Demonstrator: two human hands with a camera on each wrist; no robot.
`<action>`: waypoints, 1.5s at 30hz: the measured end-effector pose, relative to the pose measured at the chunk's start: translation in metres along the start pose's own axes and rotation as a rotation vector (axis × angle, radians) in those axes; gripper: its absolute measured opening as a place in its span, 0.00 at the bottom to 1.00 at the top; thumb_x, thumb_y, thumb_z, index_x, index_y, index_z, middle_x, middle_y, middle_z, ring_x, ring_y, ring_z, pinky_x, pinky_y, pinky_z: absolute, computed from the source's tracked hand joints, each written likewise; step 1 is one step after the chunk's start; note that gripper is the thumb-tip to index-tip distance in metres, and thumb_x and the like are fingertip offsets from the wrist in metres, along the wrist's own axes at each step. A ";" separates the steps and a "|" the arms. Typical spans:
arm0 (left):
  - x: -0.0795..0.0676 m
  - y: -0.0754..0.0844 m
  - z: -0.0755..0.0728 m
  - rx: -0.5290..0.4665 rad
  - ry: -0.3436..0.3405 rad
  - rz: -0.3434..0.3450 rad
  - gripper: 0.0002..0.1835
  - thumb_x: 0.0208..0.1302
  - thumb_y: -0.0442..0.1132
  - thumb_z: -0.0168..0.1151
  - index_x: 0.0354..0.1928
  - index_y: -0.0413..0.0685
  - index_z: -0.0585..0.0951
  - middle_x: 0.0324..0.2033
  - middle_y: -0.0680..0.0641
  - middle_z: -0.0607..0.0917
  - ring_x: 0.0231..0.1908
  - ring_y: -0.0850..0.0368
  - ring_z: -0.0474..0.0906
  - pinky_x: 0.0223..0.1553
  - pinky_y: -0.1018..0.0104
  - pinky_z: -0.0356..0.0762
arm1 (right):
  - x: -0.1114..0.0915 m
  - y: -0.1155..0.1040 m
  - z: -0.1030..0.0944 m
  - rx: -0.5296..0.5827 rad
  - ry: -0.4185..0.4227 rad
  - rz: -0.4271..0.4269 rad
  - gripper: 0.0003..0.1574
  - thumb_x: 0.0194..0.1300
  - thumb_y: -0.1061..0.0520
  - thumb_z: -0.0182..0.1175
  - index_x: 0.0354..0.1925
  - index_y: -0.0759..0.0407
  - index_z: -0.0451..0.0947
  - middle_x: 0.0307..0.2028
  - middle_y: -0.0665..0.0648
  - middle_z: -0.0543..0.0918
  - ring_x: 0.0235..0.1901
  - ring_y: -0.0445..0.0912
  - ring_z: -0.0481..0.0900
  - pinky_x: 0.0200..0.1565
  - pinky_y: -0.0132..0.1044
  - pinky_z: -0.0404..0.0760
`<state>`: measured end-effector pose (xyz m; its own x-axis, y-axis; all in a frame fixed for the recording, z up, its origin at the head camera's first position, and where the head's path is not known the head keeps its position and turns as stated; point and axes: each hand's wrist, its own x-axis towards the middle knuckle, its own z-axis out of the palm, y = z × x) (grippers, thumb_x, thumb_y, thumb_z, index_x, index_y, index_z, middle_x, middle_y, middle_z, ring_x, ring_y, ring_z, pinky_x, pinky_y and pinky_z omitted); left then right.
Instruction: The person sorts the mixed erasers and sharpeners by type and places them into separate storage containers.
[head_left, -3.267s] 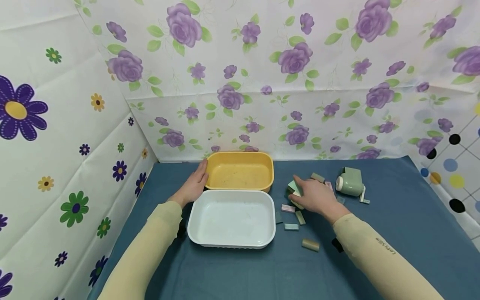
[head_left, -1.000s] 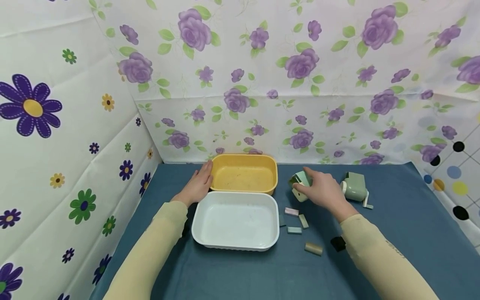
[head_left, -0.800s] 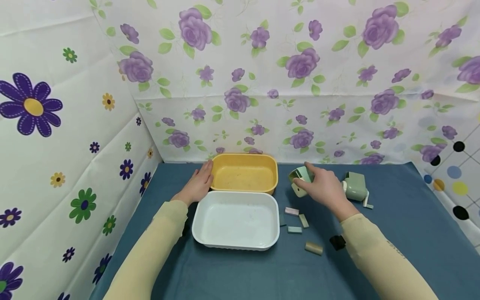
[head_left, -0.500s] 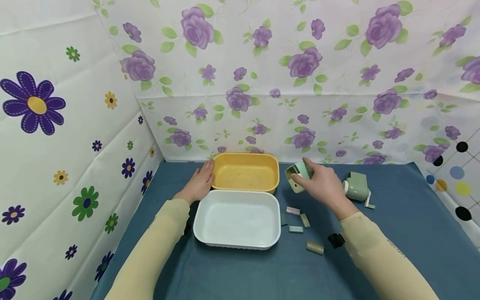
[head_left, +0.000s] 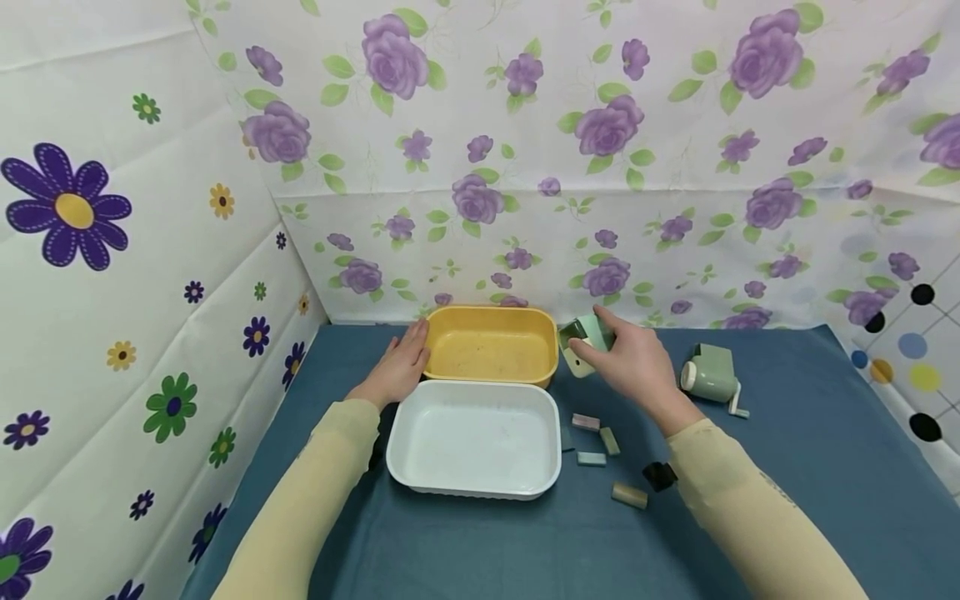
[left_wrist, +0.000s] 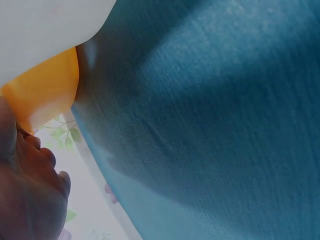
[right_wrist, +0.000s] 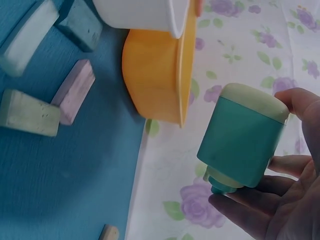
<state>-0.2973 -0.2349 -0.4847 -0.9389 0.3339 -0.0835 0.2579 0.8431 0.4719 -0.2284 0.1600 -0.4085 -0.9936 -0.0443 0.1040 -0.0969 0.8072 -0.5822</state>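
Observation:
In the head view my right hand (head_left: 637,367) grips a small green and cream box-like thing (head_left: 583,358), tilted, to the right of the yellow tub. Its dark opening faces up in this view. From the right wrist view, the thing (right_wrist: 242,135) has a teal body, a cream end and a small teal knob; thumb and fingers hold it from the side. My left hand (head_left: 393,367) rests with extended fingers against the left side of the yellow tub (head_left: 551,350). A white tray (head_left: 551,450) stands directly in front of that tub.
Right of the tray lie small pastel blocks: a pink one (head_left: 586,422), a pale green one (head_left: 610,442) and a light blue one (head_left: 592,458). A brownish cylinder (head_left: 629,496) lies nearer. Farther right stands a green crank device (head_left: 712,372). Flowered cloth (head_left: 480,200) hangs behind the table.
My right hand has lifted the green and cream thing from among the blocks and moved it left, closer to the yellow tub. My left hand has stayed at the tub's side.

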 end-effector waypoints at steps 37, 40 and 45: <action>-0.001 0.000 -0.002 0.012 -0.001 0.010 0.34 0.91 0.46 0.36 0.87 0.41 0.42 0.86 0.42 0.41 0.85 0.45 0.34 0.83 0.39 0.32 | 0.010 -0.052 0.059 0.090 -0.007 -0.085 0.53 0.71 0.27 0.65 0.83 0.44 0.64 0.37 0.56 0.87 0.25 0.48 0.79 0.22 0.40 0.72; -0.001 0.000 -0.001 0.011 0.002 0.013 0.34 0.91 0.46 0.36 0.87 0.40 0.42 0.86 0.41 0.42 0.85 0.45 0.34 0.83 0.38 0.32 | 0.012 -0.057 0.065 0.081 -0.048 -0.077 0.53 0.71 0.27 0.65 0.84 0.44 0.63 0.33 0.56 0.86 0.25 0.48 0.79 0.22 0.39 0.71; 0.000 -0.001 0.000 0.002 0.011 0.016 0.34 0.91 0.45 0.37 0.87 0.41 0.42 0.86 0.41 0.43 0.85 0.45 0.35 0.83 0.39 0.33 | 0.019 -0.064 0.074 0.081 -0.077 -0.092 0.53 0.71 0.28 0.66 0.83 0.45 0.64 0.37 0.54 0.87 0.29 0.48 0.80 0.25 0.39 0.75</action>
<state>-0.2970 -0.2358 -0.4850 -0.9370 0.3430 -0.0666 0.2734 0.8385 0.4714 -0.2455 0.0640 -0.4290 -0.9816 -0.1629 0.0997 -0.1887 0.7475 -0.6369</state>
